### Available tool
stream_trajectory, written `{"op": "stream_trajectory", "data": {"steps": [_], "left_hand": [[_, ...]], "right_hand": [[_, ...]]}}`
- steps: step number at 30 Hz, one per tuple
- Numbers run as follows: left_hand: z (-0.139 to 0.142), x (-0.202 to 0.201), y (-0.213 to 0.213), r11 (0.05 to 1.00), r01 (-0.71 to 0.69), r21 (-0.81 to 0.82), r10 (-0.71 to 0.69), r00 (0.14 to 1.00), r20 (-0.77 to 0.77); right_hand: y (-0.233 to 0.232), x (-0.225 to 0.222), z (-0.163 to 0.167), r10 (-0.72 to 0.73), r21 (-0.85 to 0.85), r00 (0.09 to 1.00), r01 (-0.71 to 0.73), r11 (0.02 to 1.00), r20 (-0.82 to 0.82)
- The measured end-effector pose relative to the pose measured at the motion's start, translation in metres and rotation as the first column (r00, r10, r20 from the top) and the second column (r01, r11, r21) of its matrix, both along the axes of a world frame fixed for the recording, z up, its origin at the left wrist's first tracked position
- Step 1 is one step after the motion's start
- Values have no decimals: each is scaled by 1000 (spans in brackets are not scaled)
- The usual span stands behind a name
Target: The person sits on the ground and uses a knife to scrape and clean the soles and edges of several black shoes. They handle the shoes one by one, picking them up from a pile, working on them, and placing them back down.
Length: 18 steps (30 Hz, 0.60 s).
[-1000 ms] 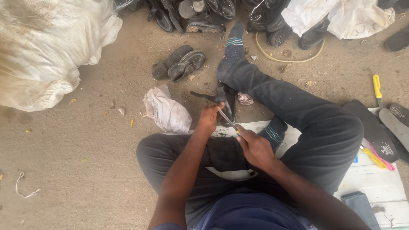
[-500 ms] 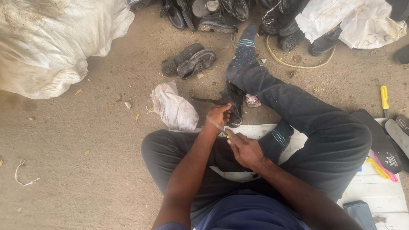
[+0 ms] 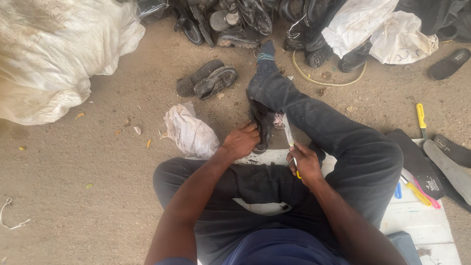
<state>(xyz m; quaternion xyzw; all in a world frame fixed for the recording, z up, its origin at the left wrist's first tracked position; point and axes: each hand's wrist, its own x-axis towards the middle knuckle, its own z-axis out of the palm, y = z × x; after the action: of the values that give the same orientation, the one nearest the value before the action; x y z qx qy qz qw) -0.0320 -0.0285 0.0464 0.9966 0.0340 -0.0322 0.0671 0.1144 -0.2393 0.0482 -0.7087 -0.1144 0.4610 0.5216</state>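
I sit on the ground with my right leg stretched forward. My left hand (image 3: 241, 141) grips a black shoe (image 3: 261, 123) that rests beside my right knee. My right hand (image 3: 304, 164) is closed around a yellow-handled knife (image 3: 289, 140), its blade pointing up and away next to the shoe. The two hands are a short distance apart, over my lap. A white board (image 3: 417, 221) lies under me.
A crumpled white plastic bag (image 3: 190, 131) lies left of my hands. A pair of black shoes (image 3: 208, 79) sits ahead; a pile of dark shoes (image 3: 235, 19) lines the far edge. A big white sack (image 3: 54, 54) is far left. Black insoles (image 3: 449, 157) and coloured tools (image 3: 416, 189) lie right.
My hands have come apart: the left now holds the shoe and the right has drawn the knife back to the right. The view has shifted a little.
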Motion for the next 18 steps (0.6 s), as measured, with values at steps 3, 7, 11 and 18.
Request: {"op": "stream_trajectory", "data": {"steps": [3, 7, 11, 18], "left_hand": [[-21, -10, -8, 999, 38, 27, -38, 999, -11], [-55, -24, -37, 998, 68, 5, -67, 973, 221], [-71, -22, -34, 985, -169, -43, 173, 909, 379], [-78, -6, -30, 878, -397, -268, 476, 790, 386]], "right_hand": [[-3, 0, -7, -25, -110, 997, 17, 994, -79], [-12, 4, -22, 53, -38, 935, -42, 998, 350], [6, 10, -28, 346, -288, 450, -195, 938, 823], [56, 2, -40, 580, -575, 333, -126, 809, 743]]}}
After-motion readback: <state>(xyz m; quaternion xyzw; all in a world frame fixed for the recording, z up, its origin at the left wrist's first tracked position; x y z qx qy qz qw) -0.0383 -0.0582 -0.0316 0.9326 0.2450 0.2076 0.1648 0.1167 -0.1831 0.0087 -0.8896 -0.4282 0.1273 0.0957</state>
